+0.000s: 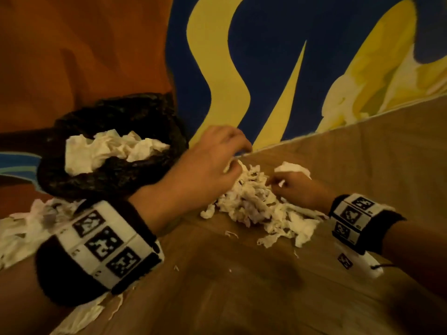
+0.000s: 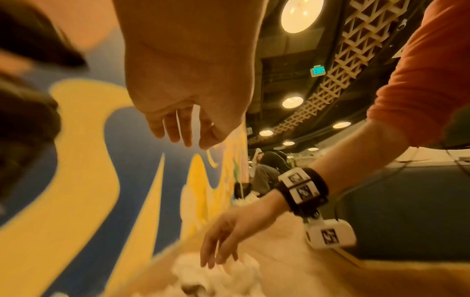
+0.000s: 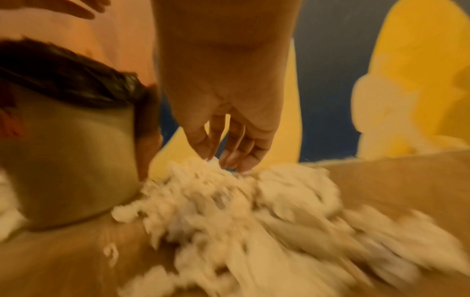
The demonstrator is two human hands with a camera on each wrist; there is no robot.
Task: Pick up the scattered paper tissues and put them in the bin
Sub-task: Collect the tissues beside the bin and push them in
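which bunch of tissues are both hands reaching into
The middle pile on the floor, right of the bin. Left hand and right hand are at it; other tissues lie elsewhere.
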